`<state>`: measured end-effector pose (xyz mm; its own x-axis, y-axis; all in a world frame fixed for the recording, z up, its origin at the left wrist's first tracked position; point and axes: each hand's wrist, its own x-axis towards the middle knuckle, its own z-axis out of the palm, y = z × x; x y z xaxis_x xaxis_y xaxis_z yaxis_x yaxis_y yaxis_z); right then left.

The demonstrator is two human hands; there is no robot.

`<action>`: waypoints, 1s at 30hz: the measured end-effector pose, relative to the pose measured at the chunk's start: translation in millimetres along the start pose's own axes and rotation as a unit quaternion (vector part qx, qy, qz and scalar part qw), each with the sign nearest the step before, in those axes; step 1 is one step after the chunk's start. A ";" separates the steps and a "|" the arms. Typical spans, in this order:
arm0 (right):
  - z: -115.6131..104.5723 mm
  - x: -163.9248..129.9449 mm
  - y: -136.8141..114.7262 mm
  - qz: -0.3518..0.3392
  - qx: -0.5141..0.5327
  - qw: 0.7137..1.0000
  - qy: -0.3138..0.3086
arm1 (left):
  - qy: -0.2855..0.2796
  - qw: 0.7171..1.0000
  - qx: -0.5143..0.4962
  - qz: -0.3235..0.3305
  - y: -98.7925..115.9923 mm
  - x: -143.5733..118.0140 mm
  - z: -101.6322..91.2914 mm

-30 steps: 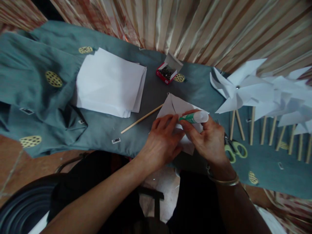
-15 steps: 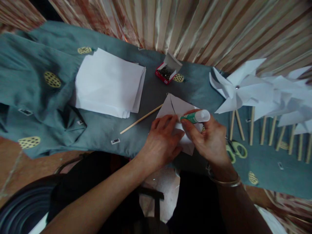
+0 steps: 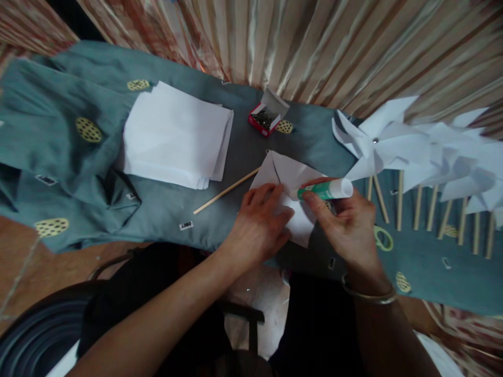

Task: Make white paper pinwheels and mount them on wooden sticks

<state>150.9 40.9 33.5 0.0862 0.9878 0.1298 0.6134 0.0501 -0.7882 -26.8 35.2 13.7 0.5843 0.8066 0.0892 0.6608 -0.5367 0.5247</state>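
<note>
Two hands meet over my paper (image 3: 293,180) at the surface's (image 3: 243,152) near edge. My left hand (image 3: 257,225) lies flat on it, fingers spread, gripping nothing. My right hand (image 3: 349,228) has its fingers closed around the glue stick (image 3: 324,190), tip touching the paper. A stick (image 3: 226,192) lies just left.

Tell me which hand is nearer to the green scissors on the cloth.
The right hand. It holds the glue stick just beside the scissors, partly covering them. The left hand presses the cut paper square, on the far side of the right hand.
</note>
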 end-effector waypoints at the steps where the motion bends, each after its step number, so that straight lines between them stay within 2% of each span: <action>1: -1.6 -0.4 0.9 0.016 0.033 0.999 0.012 | 0.002 1.000 0.002 0.000 0.1 -0.2 0.5; 5: -7.3 -1.1 8.9 0.089 0.199 0.973 0.070 | 0.006 1.000 0.004 0.004 -1.1 -1.6 1.7; 8: -10.5 -1.4 15.6 0.142 0.330 0.929 0.085 | 0.031 0.999 -0.005 0.018 -6.7 -3.7 -1.6; 11: -13.2 -2.8 18.7 0.186 0.412 0.888 0.081 | 0.062 0.998 -0.013 0.020 -16.1 -6.5 -9.4; 16: -14.9 -8.6 18.1 0.221 0.495 0.838 0.060 | 0.055 0.998 -0.010 -0.016 -26.9 -16.6 -23.5; 23: -20.3 -19.2 14.4 0.240 0.558 0.794 0.039 | 0.037 0.997 -0.017 -0.063 -30.9 -33.9 -36.0; 26: -22.2 -25.1 12.7 0.245 0.585 0.773 0.034 | 0.034 0.994 -0.041 -0.094 -30.9 -39.5 -38.3; 28: -21.4 -30.9 10.2 0.250 0.600 0.759 0.028 | 0.050 0.989 -0.075 -0.121 -27.7 -43.4 -37.7; 30: -18.9 -38.3 6.3 0.255 0.606 0.753 0.019 | 0.081 0.974 -0.149 -0.149 -21.4 -46.6 -34.9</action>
<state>166.2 0.6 34.9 0.1037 0.9205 -0.3767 -0.6728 -0.2140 -0.7082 -84.6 17.8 27.9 0.2891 0.9572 0.0147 0.6095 -0.1959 0.7682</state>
